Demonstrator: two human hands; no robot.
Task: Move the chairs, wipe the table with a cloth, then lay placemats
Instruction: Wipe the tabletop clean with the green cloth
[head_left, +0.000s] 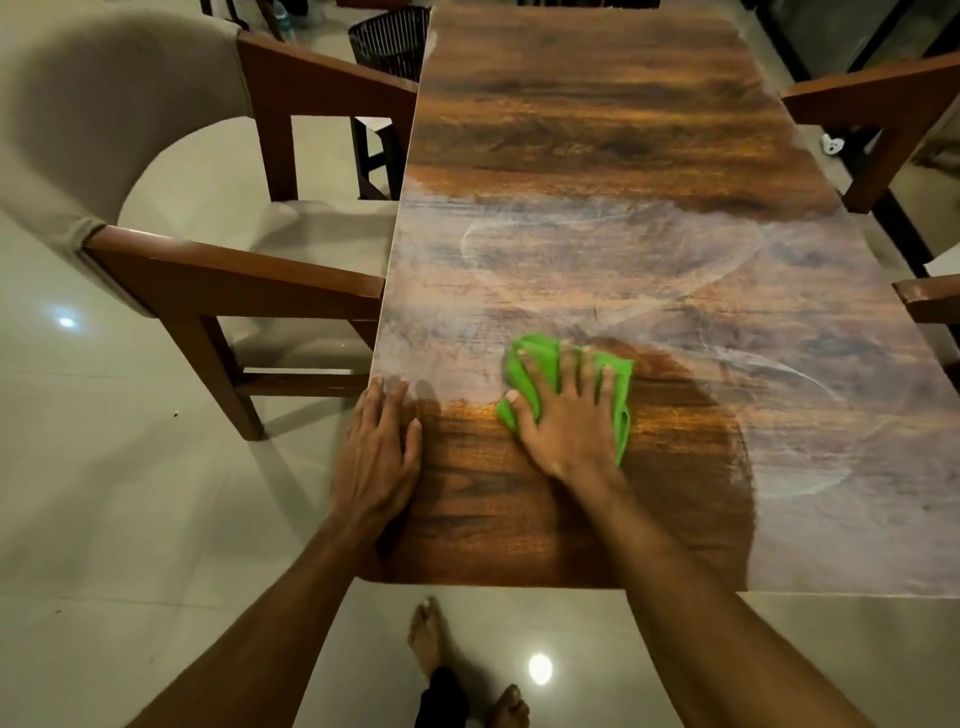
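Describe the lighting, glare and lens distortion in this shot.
Head view: dim, warm indoor light; two bright lamp reflections glare off the glossy floor; the wide-angle lens slightly bows the table edges; the green cloth is in focus.

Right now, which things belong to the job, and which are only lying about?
For the job: green cloth under the right hand; table; left hand flat on it; armchair beside it.
Lying about: black basket; small white thing on the floor.

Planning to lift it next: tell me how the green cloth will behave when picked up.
The green cloth probably goes floppy: it lies bunched under the right hand. Likely light, being thin. Wipe arcs on the table suggest it slides easily.
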